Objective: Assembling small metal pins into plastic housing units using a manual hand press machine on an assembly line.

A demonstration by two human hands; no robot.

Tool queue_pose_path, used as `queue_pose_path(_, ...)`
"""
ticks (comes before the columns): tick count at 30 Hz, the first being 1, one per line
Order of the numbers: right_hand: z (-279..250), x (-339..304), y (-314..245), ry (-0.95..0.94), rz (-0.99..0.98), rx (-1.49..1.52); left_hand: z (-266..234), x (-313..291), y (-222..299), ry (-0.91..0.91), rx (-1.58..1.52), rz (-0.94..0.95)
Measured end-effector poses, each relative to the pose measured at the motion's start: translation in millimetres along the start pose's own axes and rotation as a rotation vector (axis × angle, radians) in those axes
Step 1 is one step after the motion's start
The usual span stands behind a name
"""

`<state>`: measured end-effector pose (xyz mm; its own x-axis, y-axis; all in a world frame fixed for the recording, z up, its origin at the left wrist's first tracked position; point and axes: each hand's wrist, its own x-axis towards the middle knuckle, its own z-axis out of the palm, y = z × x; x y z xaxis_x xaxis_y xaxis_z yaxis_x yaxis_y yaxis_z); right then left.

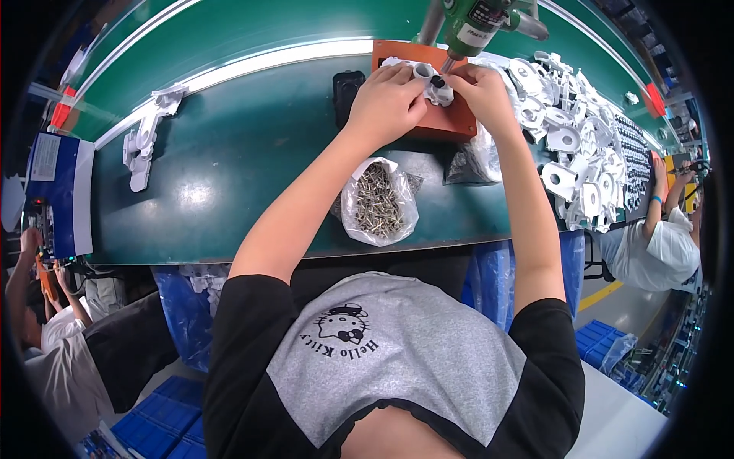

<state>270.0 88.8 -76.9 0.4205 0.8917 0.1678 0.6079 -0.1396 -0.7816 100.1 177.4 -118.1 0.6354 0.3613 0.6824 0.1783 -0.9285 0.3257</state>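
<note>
A white plastic part [422, 71] with a round tube and a small black piece [437, 80] sits on an orange fixture block [437, 121] at the far side of the bench. My left hand [388, 103] is closed on the left side of this part. My right hand [483, 90] is at its right, fingers pinched close to the black piece; what they hold is hidden. The tip of a green powered screwdriver [475, 27] points down between my hands, just above the part. Nearer me lies an open clear bag of screws [378, 205].
Many loose white plastic parts [573, 141] heap at the right, beside rows of small black pieces [633, 157]. A black tray [348, 96] lies left of the fixture. Joined white parts [145, 141] rest far left. Other people sit at both sides.
</note>
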Motion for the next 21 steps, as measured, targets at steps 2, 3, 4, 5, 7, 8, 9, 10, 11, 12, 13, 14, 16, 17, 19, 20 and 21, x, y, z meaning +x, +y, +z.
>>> queue_pose_path(2, 0.3, 3.9, 5.0, -0.006, 0.012, -0.017, 0.2, 0.3, 0.3, 0.000, 0.000, -0.001)
queue_pose_path(3, 0.0, 5.8, 5.3, -0.007, 0.013, -0.016, 0.1, 0.4, 0.6, 0.000, -0.001, -0.002)
queue_pose_path(4, -0.9, 7.8, 5.0, -0.030, -0.005, -0.012, -0.4, 0.2, 0.4, -0.001, -0.002, -0.003)
queue_pose_path(5, -1.4, 10.0, 5.4, -0.052, -0.024, -0.008, -1.4, -0.2, -0.2, 0.021, 0.008, 0.006)
queue_pose_path(7, -1.0, 17.1, 14.1, -0.078, -0.021, 0.075, -1.1, 0.4, 0.4, 0.044, 0.016, 0.016)
queue_pose_path(8, -1.8, 18.8, 18.1, -0.106, -0.020, 0.160, -0.8, 0.5, 1.2, 0.046, 0.005, 0.009)
queue_pose_path(9, -3.4, 19.7, 17.1, -0.108, -0.021, 0.161, -1.3, 0.2, 0.6, 0.048, -0.002, 0.001)
queue_pose_path(10, -6.3, 20.9, 15.7, -0.157, 0.036, 0.157, -1.3, 0.1, 0.3, 0.048, 0.000, -0.001)
queue_pose_path(11, -8.7, 22.3, 13.7, -0.206, 0.093, 0.153, -0.7, 0.2, 0.4, 0.022, -0.002, -0.006)
queue_pose_path(12, -11.1, 22.1, 9.0, -0.210, 0.093, 0.154, -0.7, 0.2, 0.8, -0.005, -0.005, -0.012)
queue_pose_path(13, -14.2, 21.0, 3.0, -0.248, 0.124, 0.192, -1.0, 0.1, 0.8, -0.007, -0.004, -0.015)
queue_pose_path(14, -16.7, 20.3, -1.9, -0.287, 0.156, 0.229, -1.2, 0.1, 0.6, 0.003, -0.011, -0.011)
queue_pose_path(16, -20.6, 20.6, -3.8, -0.305, 0.151, 0.252, -1.8, 0.5, 1.5, 0.011, -0.021, -0.008)
queue_pose_path(17, -21.4, 21.8, -3.1, -0.323, 0.145, 0.259, -2.4, 0.5, 1.7, 0.014, -0.012, -0.006)
queue_pose_path(19, -21.9, 24.2, -2.6, -0.343, 0.142, 0.267, -2.2, 1.0, 1.2, 0.015, -0.005, -0.007)
queue_pose_path(20, -21.4, 25.2, -2.7, -0.340, 0.141, 0.259, -1.6, 1.2, 0.9, 0.032, 0.000, 0.005)
queue_pose_path(21, -20.8, 26.5, -2.9, -0.336, 0.138, 0.252, -1.2, 1.3, 0.3, 0.050, 0.007, 0.018)
